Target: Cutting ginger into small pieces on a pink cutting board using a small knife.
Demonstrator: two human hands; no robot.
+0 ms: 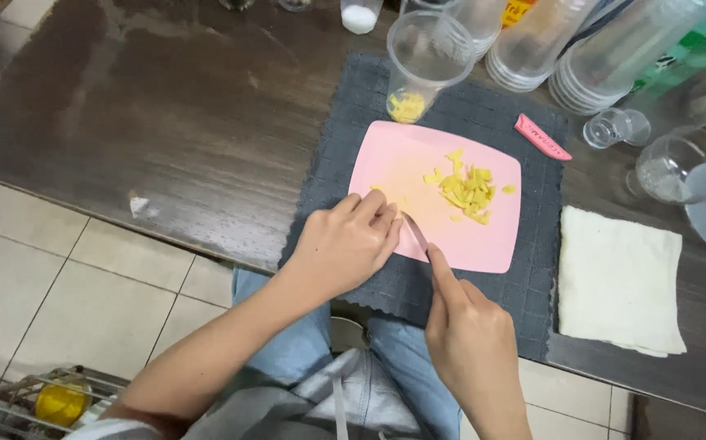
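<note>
1. Here my left hand (345,244) lies curled, fingers bent down, on the near-left corner of the pink board (483,244); whatever it pins there is hidden under the fingers, so I cannot tell what that grip holds.
2. My right hand (471,346) is closed round a knife (416,231), forefinger stretched along its back; the thin blade slants up and left, its tip right beside my left fingertips.
3. A loose heap of yellow pieces (467,189) lies on the far-right part of the board, well apart from the blade, with a few stray bits near it.
4. The board rests on a dark grey mat (345,122), and the mat on a dark wooden table (165,106).
5. A clear cup (425,61) stands on the mat just beyond the board's far edge, with more yellow bits in its bottom.
6. A pink sheath (542,137) lies on the mat's far-right corner.
7. A folded white cloth (618,281) lies on the table just right of the mat.
8. Stacks of clear cups (606,57) lie on their sides along the far edge, and a glass jug (695,183) stands at the right.
9. My knees in blue jeans (292,346) show under the table's near edge.
</note>
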